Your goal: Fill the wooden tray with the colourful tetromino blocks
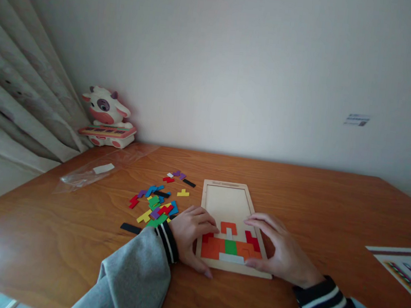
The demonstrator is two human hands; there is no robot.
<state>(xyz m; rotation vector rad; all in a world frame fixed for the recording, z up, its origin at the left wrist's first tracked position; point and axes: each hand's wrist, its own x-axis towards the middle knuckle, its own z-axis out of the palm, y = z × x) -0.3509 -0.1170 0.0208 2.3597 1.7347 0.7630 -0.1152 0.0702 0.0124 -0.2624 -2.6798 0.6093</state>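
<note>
Head view: the wooden board (224, 202) lies before me on the tabletop (313, 209), its near end partly filled with colored pieces (231, 247). My left fingers (204, 217), parted from the thumb, lie over its left edge; my right fingers (266, 224), spread open, reach over its right edge. Loose blocks (154, 201) lie scattered to the left.

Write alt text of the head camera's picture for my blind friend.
A left hand and right hand flank a wooden puzzle board, its near end partly filled with orange, red, green and white pieces. Loose colorful pieces lie to its left; a cow toy keyboard sits farther back.
</note>
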